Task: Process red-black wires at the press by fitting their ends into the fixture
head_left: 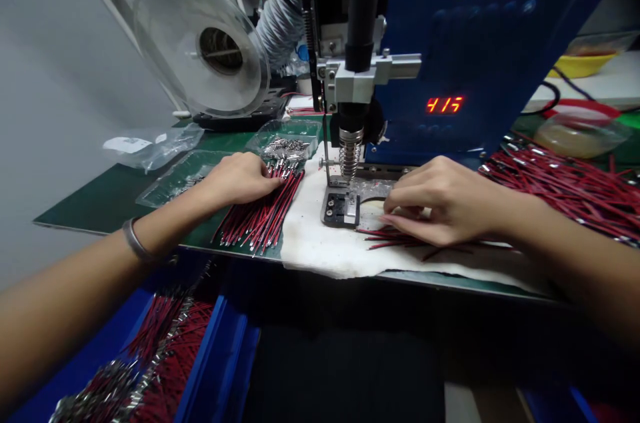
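Observation:
My left hand rests on the top end of a flat bundle of short red-and-black wires lying on the green mat, fingertips on the wires. My right hand lies on a white cloth just right of a small black fixture under the machine's spring-loaded head. Its fingers press on a few loose red wires spread on the cloth; whether it pinches one is hidden.
A blue machine with red number displays stands behind. A clear reel sits at back left, plastic bags of metal terminals beside it. A big pile of red wires lies right. A blue bin of finished wires sits below left.

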A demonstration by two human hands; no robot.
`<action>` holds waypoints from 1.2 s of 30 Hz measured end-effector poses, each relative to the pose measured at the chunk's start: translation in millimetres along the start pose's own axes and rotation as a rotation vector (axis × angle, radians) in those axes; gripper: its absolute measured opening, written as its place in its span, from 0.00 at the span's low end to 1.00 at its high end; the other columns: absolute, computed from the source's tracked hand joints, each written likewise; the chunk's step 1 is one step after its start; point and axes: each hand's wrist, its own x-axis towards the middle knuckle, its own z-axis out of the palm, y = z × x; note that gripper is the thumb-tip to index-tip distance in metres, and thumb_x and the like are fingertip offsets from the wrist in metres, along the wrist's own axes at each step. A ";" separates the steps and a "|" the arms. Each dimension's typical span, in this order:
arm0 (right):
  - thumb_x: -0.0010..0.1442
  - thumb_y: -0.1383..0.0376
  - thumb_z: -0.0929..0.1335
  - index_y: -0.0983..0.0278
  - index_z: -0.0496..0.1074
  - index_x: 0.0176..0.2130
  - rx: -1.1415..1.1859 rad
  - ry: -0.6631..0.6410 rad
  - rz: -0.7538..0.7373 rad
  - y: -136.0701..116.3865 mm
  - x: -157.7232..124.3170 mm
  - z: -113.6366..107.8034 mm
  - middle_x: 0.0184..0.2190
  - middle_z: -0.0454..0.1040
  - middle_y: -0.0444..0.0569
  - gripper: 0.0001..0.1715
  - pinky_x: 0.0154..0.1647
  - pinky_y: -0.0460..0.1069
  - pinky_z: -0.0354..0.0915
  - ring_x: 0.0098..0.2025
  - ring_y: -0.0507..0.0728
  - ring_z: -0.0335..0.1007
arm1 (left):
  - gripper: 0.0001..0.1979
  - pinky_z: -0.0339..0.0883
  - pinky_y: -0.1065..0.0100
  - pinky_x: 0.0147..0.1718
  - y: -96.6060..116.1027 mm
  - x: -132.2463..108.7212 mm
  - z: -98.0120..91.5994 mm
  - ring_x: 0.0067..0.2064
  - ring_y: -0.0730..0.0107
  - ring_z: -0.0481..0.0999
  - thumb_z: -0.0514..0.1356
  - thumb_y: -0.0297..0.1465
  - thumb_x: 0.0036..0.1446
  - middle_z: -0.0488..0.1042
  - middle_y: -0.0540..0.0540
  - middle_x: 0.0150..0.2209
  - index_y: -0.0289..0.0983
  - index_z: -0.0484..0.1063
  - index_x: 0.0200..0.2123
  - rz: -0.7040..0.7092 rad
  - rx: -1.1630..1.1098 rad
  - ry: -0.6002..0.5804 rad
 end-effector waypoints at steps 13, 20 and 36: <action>0.67 0.64 0.65 0.65 0.72 0.28 0.001 0.013 0.009 -0.1 0.6 -0.1 0.20 0.67 0.42 0.16 0.26 0.47 0.50 0.21 0.48 0.60 | 0.23 0.60 0.61 0.32 -5.8 -3.4 1.9 0.32 0.55 0.73 0.55 0.51 0.55 0.76 0.41 0.27 0.40 0.76 0.25 -0.008 -0.070 0.026; 0.68 0.64 0.65 0.66 0.72 0.28 -0.010 0.024 -0.006 -1.8 1.2 -0.6 0.19 0.66 0.42 0.17 0.26 0.47 0.50 0.21 0.48 0.59 | 0.19 0.58 0.63 0.28 0.2 1.9 -1.1 0.27 0.61 0.71 0.57 0.46 0.51 0.70 0.44 0.21 0.39 0.68 0.17 -0.031 -0.153 -0.012; 0.68 0.65 0.65 0.67 0.74 0.28 -0.017 0.048 -0.024 -1.8 0.5 -2.4 0.20 0.67 0.43 0.18 0.25 0.47 0.50 0.21 0.48 0.60 | 0.13 0.58 0.67 0.25 -13.1 -13.6 11.3 0.25 0.66 0.68 0.64 0.43 0.47 0.74 0.48 0.22 0.38 0.79 0.26 -0.225 -0.627 0.321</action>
